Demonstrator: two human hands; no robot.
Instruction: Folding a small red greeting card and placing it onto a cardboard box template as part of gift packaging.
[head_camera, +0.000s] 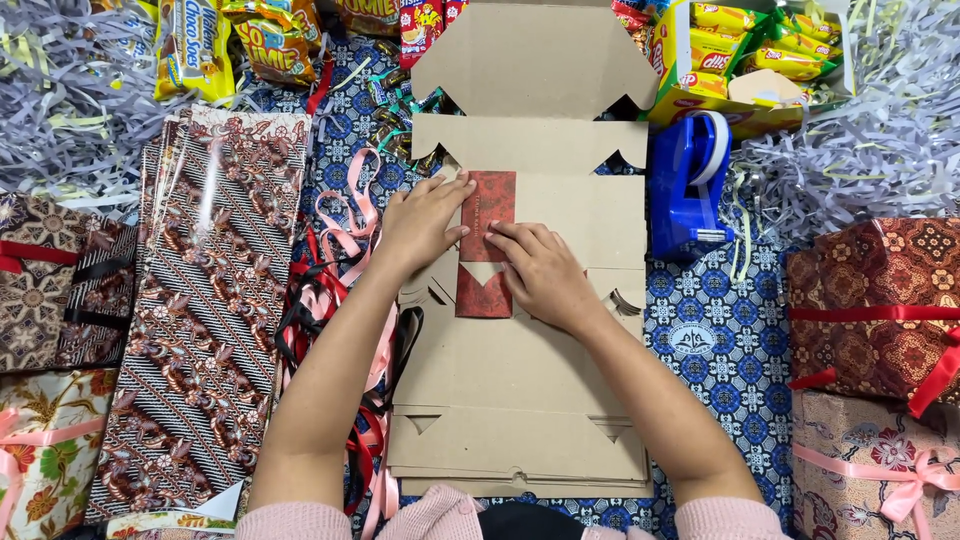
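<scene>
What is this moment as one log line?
left hand: on red card | right hand: pressing red card | under: flat cardboard box | right: blue tape dispenser

I see bright, even overhead light, soft short shadows under my forearms, glare on the clear wrapping sheets (215, 190), sharp focus throughout, slight bending toward the edges

Plain brown cardboard box (520, 390), dark red card (487, 215), blue tape dispenser (683, 185), blue-white batik cloth (715, 350)

Head view, steeply down, close
</scene>
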